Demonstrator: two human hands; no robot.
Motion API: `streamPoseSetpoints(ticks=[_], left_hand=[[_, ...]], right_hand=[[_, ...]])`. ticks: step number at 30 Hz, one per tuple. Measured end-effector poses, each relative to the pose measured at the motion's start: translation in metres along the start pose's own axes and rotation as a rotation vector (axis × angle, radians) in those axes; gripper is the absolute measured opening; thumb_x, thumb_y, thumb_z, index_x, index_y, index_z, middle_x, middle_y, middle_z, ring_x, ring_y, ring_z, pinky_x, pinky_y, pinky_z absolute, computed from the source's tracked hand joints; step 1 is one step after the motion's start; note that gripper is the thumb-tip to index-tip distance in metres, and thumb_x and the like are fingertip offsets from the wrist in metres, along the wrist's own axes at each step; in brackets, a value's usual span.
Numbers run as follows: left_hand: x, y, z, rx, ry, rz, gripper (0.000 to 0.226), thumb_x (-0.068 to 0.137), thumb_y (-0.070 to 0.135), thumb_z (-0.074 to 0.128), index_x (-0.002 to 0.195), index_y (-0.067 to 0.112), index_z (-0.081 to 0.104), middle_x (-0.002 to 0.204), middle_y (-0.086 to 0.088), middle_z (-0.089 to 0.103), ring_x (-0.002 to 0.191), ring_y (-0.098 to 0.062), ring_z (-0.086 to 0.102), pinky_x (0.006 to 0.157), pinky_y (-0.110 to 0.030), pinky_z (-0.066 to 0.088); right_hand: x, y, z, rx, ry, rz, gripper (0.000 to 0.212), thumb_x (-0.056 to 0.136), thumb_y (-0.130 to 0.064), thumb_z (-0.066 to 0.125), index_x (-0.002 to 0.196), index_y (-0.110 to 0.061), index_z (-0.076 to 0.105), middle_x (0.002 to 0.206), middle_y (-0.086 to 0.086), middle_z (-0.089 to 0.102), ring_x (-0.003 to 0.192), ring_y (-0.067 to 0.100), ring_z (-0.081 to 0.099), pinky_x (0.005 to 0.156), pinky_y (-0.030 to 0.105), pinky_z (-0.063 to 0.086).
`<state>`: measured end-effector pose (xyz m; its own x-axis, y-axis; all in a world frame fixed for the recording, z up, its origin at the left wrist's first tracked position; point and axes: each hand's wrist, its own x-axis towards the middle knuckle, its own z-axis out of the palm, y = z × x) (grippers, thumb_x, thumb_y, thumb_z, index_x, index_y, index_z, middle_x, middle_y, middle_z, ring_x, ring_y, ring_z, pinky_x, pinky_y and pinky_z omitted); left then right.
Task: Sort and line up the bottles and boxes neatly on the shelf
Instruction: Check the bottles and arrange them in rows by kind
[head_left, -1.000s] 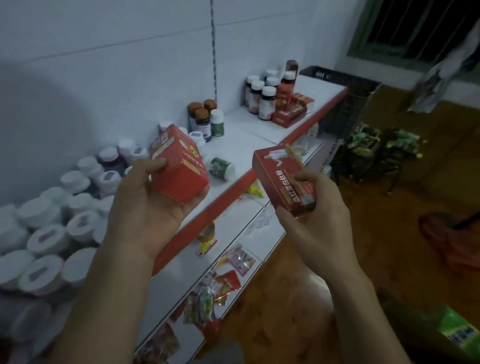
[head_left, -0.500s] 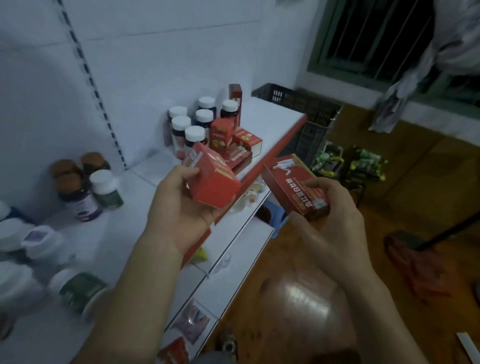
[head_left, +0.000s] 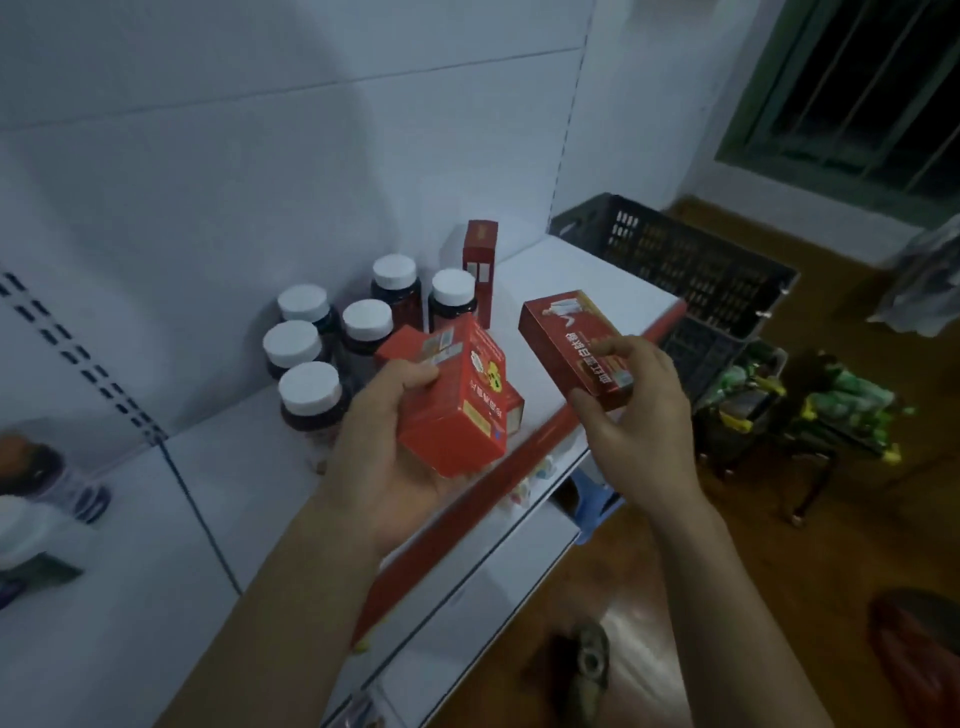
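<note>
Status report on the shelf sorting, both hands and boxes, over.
Left hand grips thick red box. Right hand pinches flat red box. Neither box on the shelf yet. White-capped bottles stand close behind left hand.

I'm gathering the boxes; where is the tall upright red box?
In the head view, the tall red box stands upright at the back of the shelf, near centre frame, just right of the white-capped bottles.

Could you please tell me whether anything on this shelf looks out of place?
The white-capped bottles stand in a loose bunch, not a row, and a tall red box stands alone behind them. The left hand holds a squat red box, the right hand a flat red box.
</note>
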<state>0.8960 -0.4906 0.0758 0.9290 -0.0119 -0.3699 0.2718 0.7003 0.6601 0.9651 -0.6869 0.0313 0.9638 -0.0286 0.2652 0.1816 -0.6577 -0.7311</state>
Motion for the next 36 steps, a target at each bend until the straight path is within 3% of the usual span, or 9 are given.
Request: streamPoseSetpoints(ticks=[4, 9, 13, 16, 19, 21, 26, 29, 36], left_hand=[[0.066, -0.017, 0.023, 0.162, 0.072, 0.122, 0.056, 0.079, 0.022, 0.067, 0.134, 0.026, 0.061, 0.126, -0.011, 0.070, 0.114, -0.032, 0.067, 0.099, -0.056, 0.053], [0.150, -0.033, 0.060, 0.779, 0.210, 0.341, 0.047, 0.097, 0.026, 0.063, 0.135, 0.049, 0.047, 0.133, 0.009, 0.060, 0.119, -0.015, 0.062, 0.101, -0.039, 0.052], [0.199, -0.051, 0.069, 1.509, 0.395, 0.282, 0.074, 0.097, 0.037, 0.059, 0.157, 0.044, 0.015, 0.151, -0.004, 0.032, 0.134, -0.027, 0.046, 0.109, -0.044, 0.044], [0.219, -0.072, 0.076, 1.854, 0.541, 0.290, 0.075, 0.097, 0.024, 0.061, 0.157, 0.037, 0.018, 0.143, -0.008, 0.034, 0.127, -0.033, 0.047, 0.098, -0.047, 0.048], [0.226, -0.075, 0.079, 1.907, 0.636, 0.303, 0.073, 0.094, 0.021, 0.065, 0.155, 0.034, 0.027, 0.147, -0.007, 0.035, 0.130, -0.032, 0.043, 0.103, -0.049, 0.044], [0.214, -0.068, 0.081, 1.916, 0.689, 0.343, 0.066, 0.093, 0.029, 0.067, 0.151, 0.030, 0.036, 0.143, -0.005, 0.038, 0.129, -0.028, 0.043, 0.103, -0.044, 0.044], [0.126, -0.050, 0.078, 1.858, 0.833, 0.434, 0.040, 0.093, 0.042, 0.062, 0.131, 0.033, 0.053, 0.118, 0.005, 0.047, 0.107, -0.017, 0.051, 0.082, -0.034, 0.052], [0.059, -0.041, 0.065, 1.869, 0.940, 0.374, 0.036, 0.095, 0.049, 0.054, 0.127, 0.034, 0.053, 0.114, 0.007, 0.049, 0.106, -0.016, 0.052, 0.079, -0.036, 0.053], [-0.126, -0.043, -0.021, 1.799, 1.373, 0.206, 0.043, 0.097, 0.046, 0.058, 0.137, 0.031, 0.049, 0.117, 0.003, 0.050, 0.108, -0.021, 0.049, 0.083, -0.036, 0.049]], right_hand=[[0.081, 0.038, 0.012, -0.018, -0.057, -0.060, 0.053, 0.086, -0.026, 0.079, 0.127, -0.035, 0.047, 0.145, -0.001, 0.046, 0.126, 0.023, 0.056, 0.102, 0.054, 0.051], [0.163, 0.088, 0.017, -0.047, -0.238, -0.084, 0.057, 0.084, -0.031, 0.081, 0.130, -0.031, 0.048, 0.139, -0.001, 0.048, 0.120, 0.023, 0.056, 0.102, 0.056, 0.049], [0.213, 0.107, 0.023, -0.039, -0.383, -0.129, 0.054, 0.085, -0.030, 0.080, 0.130, -0.028, 0.050, 0.138, 0.001, 0.048, 0.120, 0.025, 0.055, 0.106, 0.059, 0.045], [0.231, 0.115, 0.030, -0.012, -0.472, -0.120, 0.058, 0.086, -0.031, 0.080, 0.136, -0.022, 0.051, 0.143, 0.004, 0.045, 0.125, 0.024, 0.053, 0.110, 0.045, 0.045], [0.232, 0.117, 0.034, 0.040, -0.511, -0.145, 0.055, 0.087, -0.036, 0.078, 0.134, -0.021, 0.053, 0.143, 0.004, 0.046, 0.127, 0.022, 0.051, 0.103, 0.035, 0.048], [0.228, 0.114, 0.034, 0.018, -0.478, -0.172, 0.049, 0.089, -0.042, 0.074, 0.131, -0.022, 0.056, 0.142, 0.005, 0.046, 0.127, 0.025, 0.050, 0.103, 0.044, 0.051], [0.203, 0.068, 0.026, 0.062, -0.358, -0.346, 0.033, 0.089, -0.026, 0.073, 0.119, -0.024, 0.062, 0.135, 0.006, 0.052, 0.121, 0.026, 0.049, 0.100, 0.048, 0.047], [0.173, 0.014, 0.028, 0.151, -0.486, -0.552, 0.025, 0.089, -0.021, 0.068, 0.114, -0.025, 0.064, 0.116, 0.000, 0.061, 0.105, 0.016, 0.052, 0.084, 0.020, 0.041], [0.016, -0.097, 0.061, 0.275, -0.910, -0.936, 0.022, 0.092, -0.034, 0.065, 0.113, -0.035, 0.060, 0.110, -0.012, 0.059, 0.096, 0.008, 0.056, 0.085, 0.038, 0.050]])
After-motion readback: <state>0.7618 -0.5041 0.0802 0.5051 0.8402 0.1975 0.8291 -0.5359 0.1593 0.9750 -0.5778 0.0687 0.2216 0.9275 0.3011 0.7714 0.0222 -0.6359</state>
